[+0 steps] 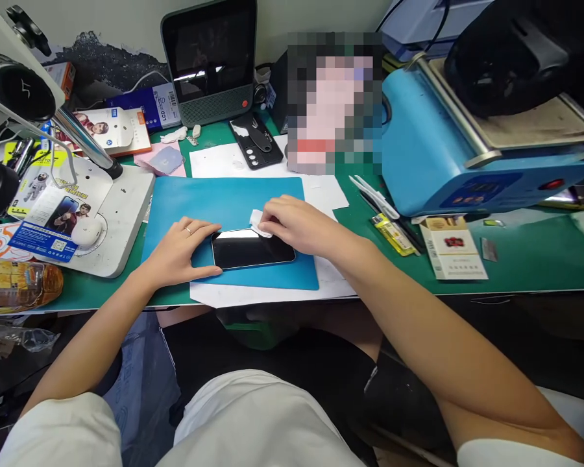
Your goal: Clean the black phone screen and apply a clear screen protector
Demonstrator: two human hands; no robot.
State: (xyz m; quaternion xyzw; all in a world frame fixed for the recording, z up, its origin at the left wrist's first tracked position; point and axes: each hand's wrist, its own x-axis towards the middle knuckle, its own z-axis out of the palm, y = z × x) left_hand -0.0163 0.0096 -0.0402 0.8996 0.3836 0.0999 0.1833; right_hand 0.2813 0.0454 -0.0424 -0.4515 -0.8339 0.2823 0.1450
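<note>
Left hand [182, 251]: thumb and fingers apart, touching the phone's left end | phone [253, 250]: screen up on the blue mat [228, 201], between the hands | right hand [296, 224]: fingertips pinched on a white wipe [260, 222] at the phone's far edge

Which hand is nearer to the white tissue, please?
Right. The right hand pinches the white tissue; the left hand holds the left end of the smartphone, off the tissue.
</note>
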